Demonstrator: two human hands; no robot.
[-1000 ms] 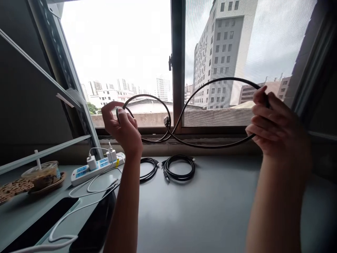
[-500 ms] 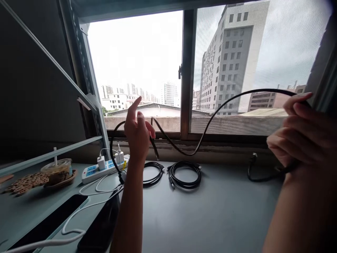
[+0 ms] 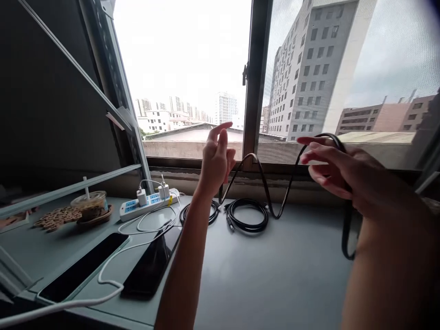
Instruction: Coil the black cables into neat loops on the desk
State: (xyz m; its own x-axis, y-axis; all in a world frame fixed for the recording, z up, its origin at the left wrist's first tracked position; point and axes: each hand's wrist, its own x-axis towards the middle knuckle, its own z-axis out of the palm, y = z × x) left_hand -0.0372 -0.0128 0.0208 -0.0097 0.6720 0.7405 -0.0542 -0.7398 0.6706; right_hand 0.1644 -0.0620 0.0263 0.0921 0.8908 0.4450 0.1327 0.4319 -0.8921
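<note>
From my head view, the only one I have, I would say the step in hand is managing a loose black cable (image 3: 265, 184), which runs between my two hands in front of the window (image 3: 253, 91); it rises to a peak near my left hand (image 3: 216, 158), sags toward the table (image 3: 275, 266), climbs over my right hand (image 3: 354, 174) and hangs in a drooping loop below it; my left index finger points out to the right, the thumb stands up and the other fingers are curled in; the cable passes out of sight behind that hand, so I cannot tell whether I have hold of it there; my right fingers are loosely bent, tips parted, with the cable carried in that hand, though how tightly I cannot tell; beneath lie a right-hand coil (image 3: 247, 227) and a left-hand coil (image 3: 215, 212), the latter partly hidden by my forearm; the sagging bend comes down just beside the right-hand coil, and I cannot tell if it touches the table; to my mind the next move calls for a surer pinch on both sides and care to keep that bend off the coils.
</note>
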